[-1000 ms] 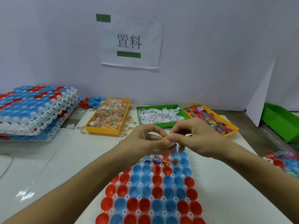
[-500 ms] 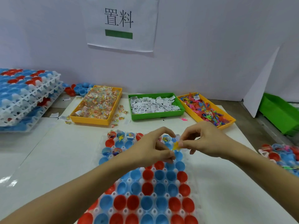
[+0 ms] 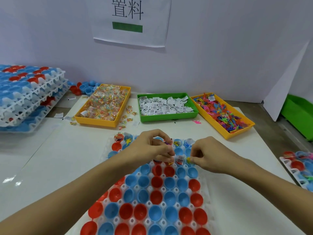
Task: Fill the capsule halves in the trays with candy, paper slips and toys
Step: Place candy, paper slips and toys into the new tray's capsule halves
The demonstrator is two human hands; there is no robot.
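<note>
nearest you, the white tray (image 3: 209, 189) holds rows of red and blue capsule halves (image 3: 156, 212), the near ones unfilled. over its far rows your hands sit close together: your right hand (image 3: 207, 154) pinches a small yellow toy (image 3: 188, 159) just above a cup, and your left hand (image 3: 152, 148) has its fingers curled, though what it grips i cannot tell. beyond lie the candy bin (image 3: 104, 106), the green slip bin (image 3: 166, 107) and the toy bin (image 3: 221, 114).

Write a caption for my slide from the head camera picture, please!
Two hands, left and right, drop a yellow toy into capsule halves in the white tray.
</note>
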